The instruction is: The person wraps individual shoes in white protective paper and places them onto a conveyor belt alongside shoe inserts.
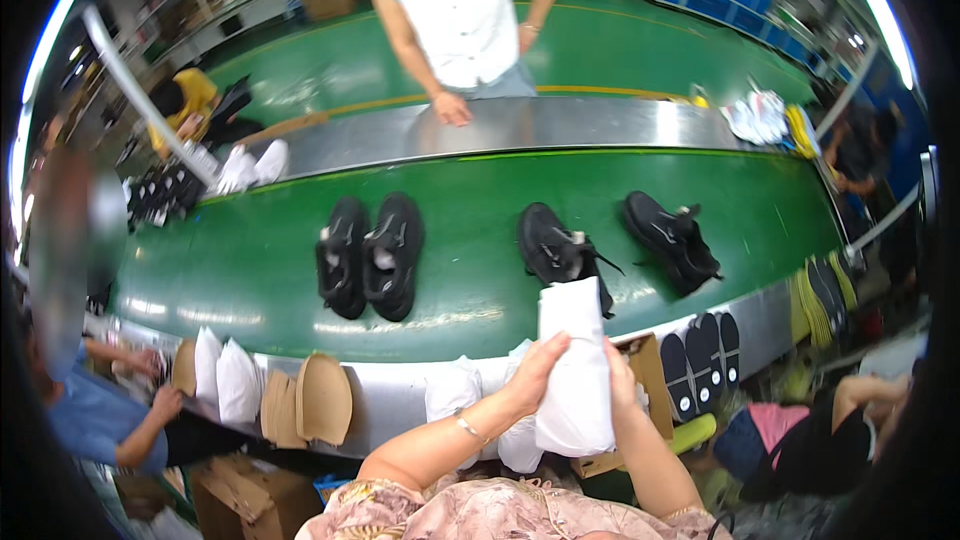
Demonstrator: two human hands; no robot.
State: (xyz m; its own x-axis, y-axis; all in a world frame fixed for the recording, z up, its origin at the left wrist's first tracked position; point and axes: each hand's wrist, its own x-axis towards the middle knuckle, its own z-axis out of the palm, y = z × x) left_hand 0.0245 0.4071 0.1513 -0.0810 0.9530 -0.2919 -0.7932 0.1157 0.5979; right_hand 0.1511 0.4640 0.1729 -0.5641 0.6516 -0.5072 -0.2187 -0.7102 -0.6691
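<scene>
A white paper-wrapped bundle (575, 370), long and narrow, is held upright between my two hands in front of my body. My left hand (540, 370) grips its left side and my right hand (622, 380) presses its right side; some of the fingers are hidden behind it. Just beyond the bundle, a black shoe (550, 245) lies on the green conveyor belt (470, 210), partly covered by the bundle's top end. Another black shoe (668, 240) rests to its right. Farther left, a pair of black shoes (370, 255) stands side by side.
Along the near ledge stand white wrapped bundles (238, 380), brown cardboard inserts (322, 398), a cardboard box (645, 380) and black insoles (705, 360). Across the belt, a person in white (460, 20) rests a hand on the metal ledge (610, 125). Other people work at both sides.
</scene>
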